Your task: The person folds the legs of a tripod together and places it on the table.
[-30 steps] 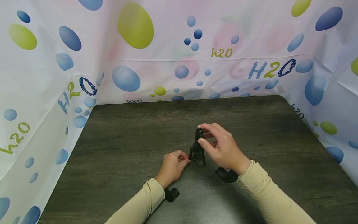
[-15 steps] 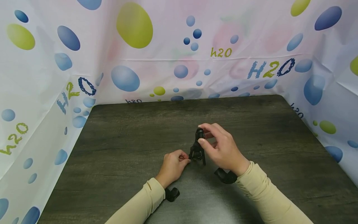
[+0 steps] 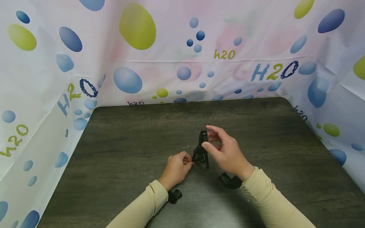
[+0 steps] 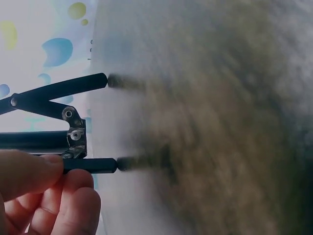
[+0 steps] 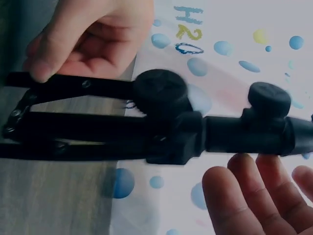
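Note:
A small black tripod [image 3: 200, 154] stands upright near the middle of the dark table. In the right wrist view its column [image 5: 234, 134], two round knobs and several spread legs show close up. My left hand [image 3: 175, 169] pinches a lower leg [image 4: 90, 165] between thumb and bent fingers, near the foot. Beside the upper column is my right hand [image 3: 229, 153], its thumb in front and its fingers loosely extended. The right fingertips [image 5: 220, 178] lie right along the column's edge without curling round it. Part of the column is hidden behind the right thumb in the head view.
The dark wood-grain table [image 3: 128, 136] ends at a white curtain [image 3: 171, 41] printed with blue and green bubbles on the back and both sides. Black wrist mounts [image 3: 174, 196] sit under both cream sleeves.
The right index finger has lifted off the tripod's top and the right fingers have loosened from the column. My left hand keeps its pinch on the leg, almost unmoved.

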`<state>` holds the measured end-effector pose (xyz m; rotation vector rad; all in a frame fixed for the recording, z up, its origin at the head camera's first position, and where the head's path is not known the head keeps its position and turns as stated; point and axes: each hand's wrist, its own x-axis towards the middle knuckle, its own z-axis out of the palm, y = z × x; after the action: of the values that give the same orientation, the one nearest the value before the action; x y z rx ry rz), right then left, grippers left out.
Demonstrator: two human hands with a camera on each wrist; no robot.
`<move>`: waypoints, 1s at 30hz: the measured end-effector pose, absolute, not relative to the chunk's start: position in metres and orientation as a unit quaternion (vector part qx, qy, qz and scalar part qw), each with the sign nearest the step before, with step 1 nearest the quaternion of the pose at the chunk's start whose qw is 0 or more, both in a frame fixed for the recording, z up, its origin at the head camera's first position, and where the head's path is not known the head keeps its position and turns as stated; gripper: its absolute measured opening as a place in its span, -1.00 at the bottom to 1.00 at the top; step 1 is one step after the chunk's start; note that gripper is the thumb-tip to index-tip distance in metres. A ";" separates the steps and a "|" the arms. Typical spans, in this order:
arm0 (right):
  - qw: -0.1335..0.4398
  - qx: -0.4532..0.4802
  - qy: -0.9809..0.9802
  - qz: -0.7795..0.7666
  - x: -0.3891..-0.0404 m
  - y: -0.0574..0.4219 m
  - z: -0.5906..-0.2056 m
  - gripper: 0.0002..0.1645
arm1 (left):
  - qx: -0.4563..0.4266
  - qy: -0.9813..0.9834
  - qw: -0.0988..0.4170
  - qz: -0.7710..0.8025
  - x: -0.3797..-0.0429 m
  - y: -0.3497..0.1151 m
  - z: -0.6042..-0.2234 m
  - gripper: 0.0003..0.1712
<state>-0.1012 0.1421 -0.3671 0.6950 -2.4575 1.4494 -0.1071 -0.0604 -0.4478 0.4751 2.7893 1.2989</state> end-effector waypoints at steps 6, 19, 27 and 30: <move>0.071 0.182 -0.849 0.491 -0.093 0.150 -0.388 -0.49 | 0.157 0.897 0.009 0.413 -0.107 -0.060 -0.449 -0.86; 0.072 0.148 -0.886 0.433 -0.082 0.156 -0.437 -0.81 | 0.152 0.891 0.007 0.428 -0.105 -0.059 -0.448 -0.89; 0.098 0.155 -0.903 0.388 -0.083 0.154 -0.451 -0.90 | 0.162 0.895 0.005 0.416 -0.105 -0.058 -0.449 -0.93; 0.104 0.152 -0.908 0.376 -0.083 0.153 -0.453 -0.89 | 0.162 0.898 0.005 0.408 -0.106 -0.057 -0.448 -0.94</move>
<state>-0.0835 0.1528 -0.4535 0.4494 -2.6775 1.1076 -0.1055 -0.0572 -0.4480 0.5074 2.8139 1.2784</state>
